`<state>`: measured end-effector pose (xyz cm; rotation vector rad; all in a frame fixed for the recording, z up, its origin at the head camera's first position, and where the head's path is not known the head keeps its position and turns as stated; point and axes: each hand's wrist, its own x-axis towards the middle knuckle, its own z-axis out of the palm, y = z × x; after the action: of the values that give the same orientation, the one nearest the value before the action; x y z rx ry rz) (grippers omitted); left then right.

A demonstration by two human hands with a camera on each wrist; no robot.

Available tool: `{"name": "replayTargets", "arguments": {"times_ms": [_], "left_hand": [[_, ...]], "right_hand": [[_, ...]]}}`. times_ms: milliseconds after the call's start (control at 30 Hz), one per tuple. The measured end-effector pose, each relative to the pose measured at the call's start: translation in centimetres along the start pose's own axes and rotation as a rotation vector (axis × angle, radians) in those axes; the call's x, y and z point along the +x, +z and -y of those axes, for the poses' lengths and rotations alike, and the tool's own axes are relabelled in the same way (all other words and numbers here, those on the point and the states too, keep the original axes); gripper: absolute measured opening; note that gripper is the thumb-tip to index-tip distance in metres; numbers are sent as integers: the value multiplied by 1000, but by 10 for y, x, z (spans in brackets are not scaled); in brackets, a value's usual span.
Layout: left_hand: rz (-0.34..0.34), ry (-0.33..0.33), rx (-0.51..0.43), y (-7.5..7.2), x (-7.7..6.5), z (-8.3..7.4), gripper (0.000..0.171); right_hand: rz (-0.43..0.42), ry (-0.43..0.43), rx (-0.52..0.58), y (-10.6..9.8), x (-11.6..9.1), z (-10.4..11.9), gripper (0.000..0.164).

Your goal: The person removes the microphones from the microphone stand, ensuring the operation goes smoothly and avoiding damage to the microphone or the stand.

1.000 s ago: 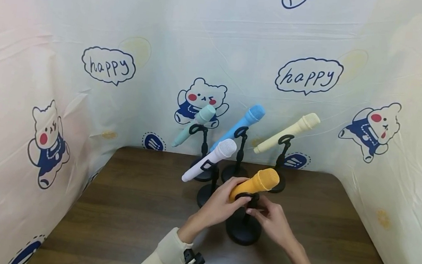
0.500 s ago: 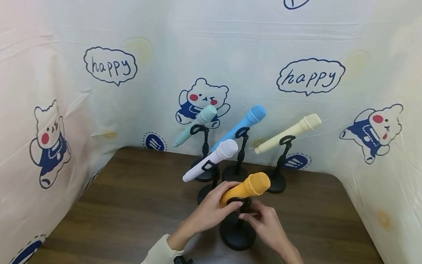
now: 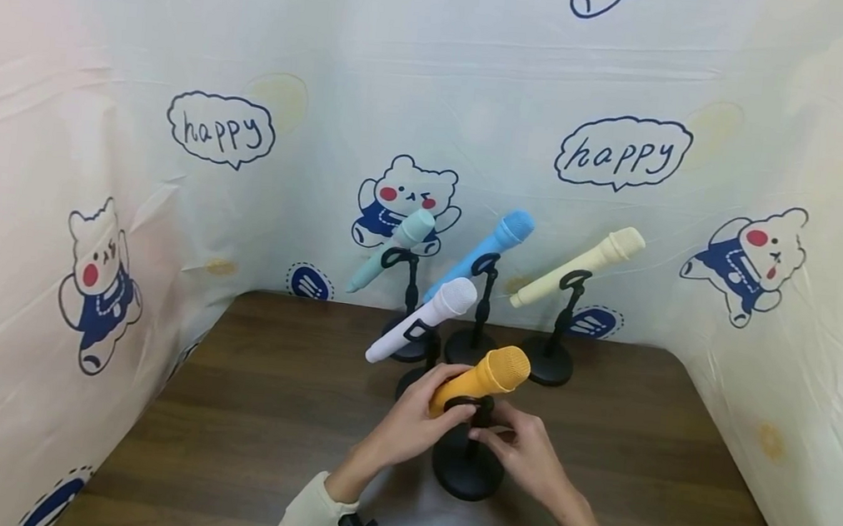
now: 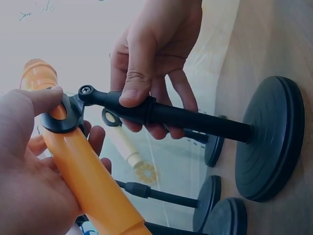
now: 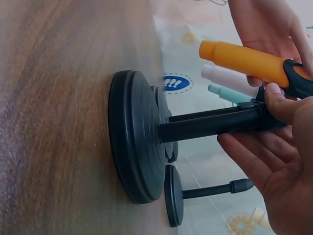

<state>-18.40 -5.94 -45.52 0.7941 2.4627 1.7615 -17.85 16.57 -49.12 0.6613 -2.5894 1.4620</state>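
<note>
An orange microphone (image 3: 490,373) sits tilted in the ring holder (image 4: 62,117) of a black stand (image 3: 467,472), its mesh head up to the right in the head view. My left hand (image 3: 411,422) grips the microphone's body, with the thumb (image 4: 48,98) pressing at the ring. With thumb and fingers, my right hand (image 3: 528,456) grips the stand's upper pole (image 5: 215,125) just below the ring joint. The stand's round base (image 5: 139,137) is down at the wooden table top in the right wrist view.
Behind stand a white microphone (image 3: 424,320), a mint one (image 3: 392,250), a blue one (image 3: 483,252) and a cream one (image 3: 579,267), each on a black stand. The white one's stand is close to my left hand. A printed curtain (image 3: 438,72) encloses the table (image 3: 240,448).
The orange microphone and its stand have moved left and toward me, with both hands keeping hold. The other microphones have stayed in place.
</note>
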Motion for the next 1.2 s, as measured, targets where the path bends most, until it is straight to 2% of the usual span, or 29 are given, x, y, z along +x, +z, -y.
{"name": "replayTargets", "arguments": {"times_ms": [233, 400, 700, 833, 1200], "left_hand": [[17, -23, 0, -3, 1, 0, 57], [17, -32, -8, -4, 1, 0, 53], [36, -35, -13, -5, 1, 4, 51], [46, -41, -13, -6, 1, 5, 51], [99, -67, -91, -9, 2, 6, 50]], "right_hand": [[5, -6, -20, -2, 3, 3, 30], [-22, -63, -57, -7, 6, 6, 40], [-49, -147, -56, -8, 6, 5, 39], [-43, -151, -50, -9, 6, 6, 39], [-13, -117, -38, -13, 7, 7, 35]]}}
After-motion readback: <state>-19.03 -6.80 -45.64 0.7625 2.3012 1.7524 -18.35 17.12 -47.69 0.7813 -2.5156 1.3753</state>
